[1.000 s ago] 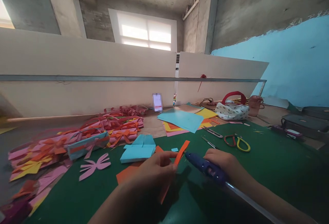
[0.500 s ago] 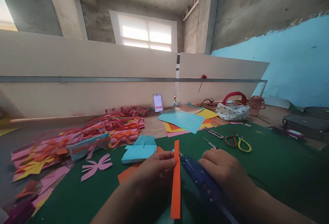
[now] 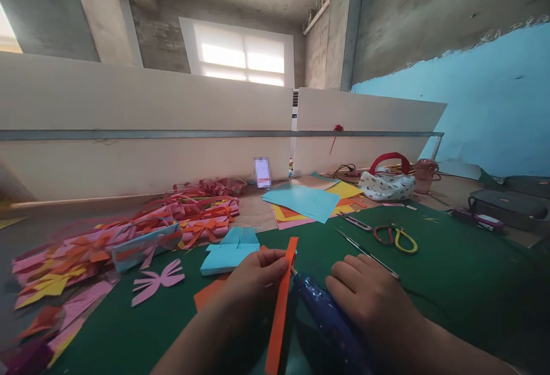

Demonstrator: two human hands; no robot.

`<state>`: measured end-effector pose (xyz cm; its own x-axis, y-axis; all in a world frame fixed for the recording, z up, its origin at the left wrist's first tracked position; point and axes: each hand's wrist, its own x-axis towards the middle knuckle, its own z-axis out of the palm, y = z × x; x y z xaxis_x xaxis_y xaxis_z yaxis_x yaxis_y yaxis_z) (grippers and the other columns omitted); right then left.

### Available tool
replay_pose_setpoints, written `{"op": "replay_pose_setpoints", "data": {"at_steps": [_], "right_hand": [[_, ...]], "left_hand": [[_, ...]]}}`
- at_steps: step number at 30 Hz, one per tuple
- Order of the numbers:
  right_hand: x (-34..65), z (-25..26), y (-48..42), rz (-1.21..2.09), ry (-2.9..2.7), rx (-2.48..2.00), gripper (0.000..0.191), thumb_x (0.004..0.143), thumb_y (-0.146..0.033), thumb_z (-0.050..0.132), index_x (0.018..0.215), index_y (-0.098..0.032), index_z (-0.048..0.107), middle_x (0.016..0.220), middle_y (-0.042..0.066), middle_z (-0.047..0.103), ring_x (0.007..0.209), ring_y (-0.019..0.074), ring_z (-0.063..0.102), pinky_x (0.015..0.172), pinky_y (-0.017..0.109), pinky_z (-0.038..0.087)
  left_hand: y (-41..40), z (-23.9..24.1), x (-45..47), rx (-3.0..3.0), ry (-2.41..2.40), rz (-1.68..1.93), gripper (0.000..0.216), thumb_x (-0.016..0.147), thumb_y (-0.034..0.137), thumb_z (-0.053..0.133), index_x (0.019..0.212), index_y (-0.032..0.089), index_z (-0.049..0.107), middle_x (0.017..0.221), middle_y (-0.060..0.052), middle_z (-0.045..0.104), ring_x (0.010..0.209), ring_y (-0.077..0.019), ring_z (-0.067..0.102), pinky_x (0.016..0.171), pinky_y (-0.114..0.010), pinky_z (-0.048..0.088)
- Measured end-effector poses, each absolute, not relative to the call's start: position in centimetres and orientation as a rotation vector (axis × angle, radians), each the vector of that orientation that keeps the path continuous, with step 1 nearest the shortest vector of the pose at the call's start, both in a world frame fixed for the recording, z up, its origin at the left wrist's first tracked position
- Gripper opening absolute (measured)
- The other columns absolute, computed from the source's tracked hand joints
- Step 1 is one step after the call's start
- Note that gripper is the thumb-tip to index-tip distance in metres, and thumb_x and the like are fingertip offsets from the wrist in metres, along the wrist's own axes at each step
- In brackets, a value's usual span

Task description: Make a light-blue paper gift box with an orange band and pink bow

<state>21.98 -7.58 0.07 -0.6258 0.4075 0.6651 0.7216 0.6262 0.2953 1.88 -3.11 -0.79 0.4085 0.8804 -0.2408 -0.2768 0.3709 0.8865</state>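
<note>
Between thumb and fingers, my left hand (image 3: 262, 272) pinches an orange paper strip (image 3: 280, 317) near its upper end. My right hand (image 3: 365, 286) is wrapped round a dark blue glue gun (image 3: 326, 312). Its nozzle meets the strip's right edge just below my left fingertips; whether glue is coming out is too small to tell. Beyond my left hand lie a folded light-blue paper piece (image 3: 232, 250) and orange paper (image 3: 210, 292) partly hidden by my wrist. A pink paper bow cutout (image 3: 158, 282) rests farther left on the green mat (image 3: 129, 335).
Pink, orange and yellow paper pieces (image 3: 172, 209) are heaped at left. Coloured sheets (image 3: 303, 200) lie at the back. Scissors (image 3: 395, 237), a cutter knife (image 3: 356, 222) and tweezers-like tool (image 3: 365, 252) are at right. Behind stand a phone (image 3: 262, 173), a red-handled bag (image 3: 387, 186) and a cup (image 3: 425, 175).
The strip's lower end has swung left, so it now slants. The glue gun and my right hand have shifted slightly left and down, uncovering more of the thin metal tool.
</note>
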Motion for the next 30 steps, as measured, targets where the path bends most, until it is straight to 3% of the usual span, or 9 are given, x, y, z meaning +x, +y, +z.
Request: {"op": "replay_pose_setpoints", "data": {"at_steps": [9,20,26,30], "right_hand": [[22.5,0.0,-7.2,-0.855,-2.336,-0.849,0.025,0.080,-0.002,0.043,0.060,-0.017,0.049,0.060,0.002,0.047,0.057,0.0154,0.034,0.055,0.030,0.017],[23.7,0.6,-7.7,-0.835,-2.262,-0.846,0.024,0.083,-0.004,0.040,0.069,-0.015,0.056,0.062,0.003,0.050,0.059,0.0149,0.038,0.056,0.029,0.023],[25.4,0.7,-8.9,-0.651,-2.238,-0.898,0.026,0.089,-0.025,0.036,0.082,-0.016,0.059,0.068,0.005,0.054,0.062,0.0168,0.044,0.057,0.029,0.028],[26.4,0.0,-9.1,-0.587,-2.227,-0.965,0.026,0.088,-0.026,0.035,0.083,-0.017,0.058,0.070,0.005,0.054,0.063,0.0177,0.045,0.057,0.030,0.029]], "left_hand": [[-3.2,-0.9,1.8,0.928,0.824,0.791,0.027,0.066,0.034,0.071,0.059,0.015,0.053,0.049,0.003,0.052,0.046,-0.0081,0.047,0.050,-0.021,0.035],[-2.9,-0.7,1.5,0.866,0.890,0.784,0.023,0.067,0.029,0.071,0.062,0.015,0.052,0.052,0.003,0.051,0.048,-0.0082,0.048,0.052,-0.020,0.039],[-2.9,-0.6,1.3,0.855,0.891,0.801,0.024,0.065,0.032,0.072,0.070,0.016,0.054,0.059,0.003,0.053,0.052,-0.0095,0.051,0.055,-0.023,0.042],[-3.1,-0.3,1.2,0.940,0.945,0.862,0.023,0.067,0.028,0.071,0.065,0.015,0.053,0.054,0.004,0.050,0.048,-0.0063,0.044,0.051,-0.019,0.037]]}}
